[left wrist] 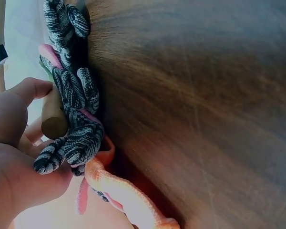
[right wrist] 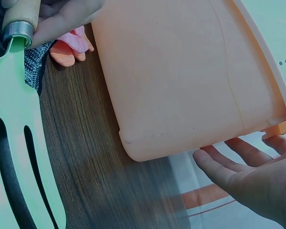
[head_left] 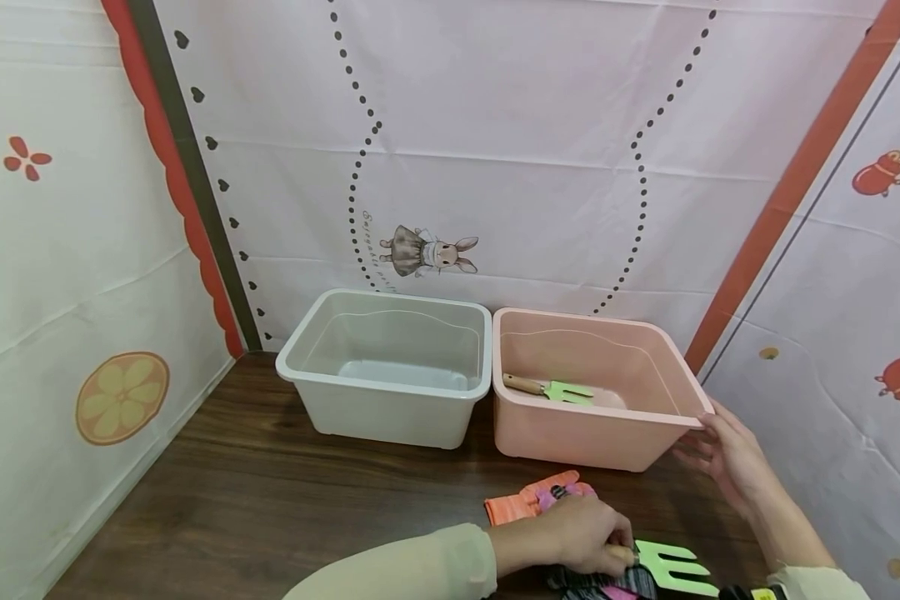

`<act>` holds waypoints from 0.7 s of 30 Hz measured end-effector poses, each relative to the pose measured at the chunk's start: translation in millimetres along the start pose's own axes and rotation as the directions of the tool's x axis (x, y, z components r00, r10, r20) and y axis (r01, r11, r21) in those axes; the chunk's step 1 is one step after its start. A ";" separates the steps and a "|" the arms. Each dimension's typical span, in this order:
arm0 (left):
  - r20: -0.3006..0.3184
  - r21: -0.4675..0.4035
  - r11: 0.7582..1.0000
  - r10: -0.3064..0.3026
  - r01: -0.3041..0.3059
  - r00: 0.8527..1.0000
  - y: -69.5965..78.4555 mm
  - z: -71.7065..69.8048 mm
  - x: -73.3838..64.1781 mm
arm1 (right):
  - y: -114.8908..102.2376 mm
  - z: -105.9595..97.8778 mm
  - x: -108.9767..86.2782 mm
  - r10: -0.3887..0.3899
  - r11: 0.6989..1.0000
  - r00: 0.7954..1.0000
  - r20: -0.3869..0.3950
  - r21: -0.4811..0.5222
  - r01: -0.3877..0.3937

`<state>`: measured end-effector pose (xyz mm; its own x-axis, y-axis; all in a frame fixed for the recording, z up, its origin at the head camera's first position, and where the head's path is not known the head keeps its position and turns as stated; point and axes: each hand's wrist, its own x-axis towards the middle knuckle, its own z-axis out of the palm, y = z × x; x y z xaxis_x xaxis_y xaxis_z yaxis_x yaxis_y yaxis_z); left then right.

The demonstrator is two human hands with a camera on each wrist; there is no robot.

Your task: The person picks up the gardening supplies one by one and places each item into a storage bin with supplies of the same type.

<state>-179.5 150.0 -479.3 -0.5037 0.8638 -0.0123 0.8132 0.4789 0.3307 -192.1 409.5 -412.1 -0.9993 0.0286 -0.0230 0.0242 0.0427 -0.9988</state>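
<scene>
My left hand (head_left: 588, 533) grips the wooden handle (left wrist: 53, 114) of a light green garden hand fork (head_left: 671, 568), low at the front right of the table. Striped black-and-grey knit gloves (left wrist: 78, 90) with pink trim lie under and against that handle. Beside them is an orange and pink glove (head_left: 517, 507), partly hidden by my left hand. At the front right corner of the pink plastic tub (head_left: 577, 433), my right hand (head_left: 735, 454) holds the rim, several fingers below it. Inside that tub lies a smaller green fork (head_left: 566, 392) with a wooden handle.
A pale grey-green tub (head_left: 390, 417) stands just left of the pink one, on the dark wood table (head_left: 270, 500). Printed cloth walls (head_left: 495, 167) rise behind and at both sides. A black and yellow object (head_left: 757, 593) is cut off at the bottom edge.
</scene>
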 end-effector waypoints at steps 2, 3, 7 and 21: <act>0.006 -0.006 1.000 -0.011 0.011 1.000 0.6 -0.1 0.8 | 0.1 -0.3 -0.1 0.001 1.000 1.000 -0.004 -0.003 -0.001; 0.009 -0.009 1.000 -0.018 0.018 1.000 0.9 -0.2 1.2 | 0.1 -0.3 -0.1 0.003 1.000 1.000 -0.006 -0.002 -0.003; 0.026 -0.021 0.999 -0.034 0.034 0.999 1.4 -0.8 2.3 | -0.1 0.2 -0.1 0.008 1.000 1.000 -0.016 -0.001 -0.008; 0.017 -0.037 0.999 -0.028 0.029 0.999 -1.1 0.1 2.7 | 1.5 1.5 0.1 0.009 1.000 1.000 -0.026 -0.012 -0.009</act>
<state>-181.7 151.8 -479.8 -0.5216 0.8524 -0.0374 0.7870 0.4975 0.3648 -192.2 408.0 -413.7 -0.9980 0.0550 -0.0306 0.0336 0.0547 -0.9979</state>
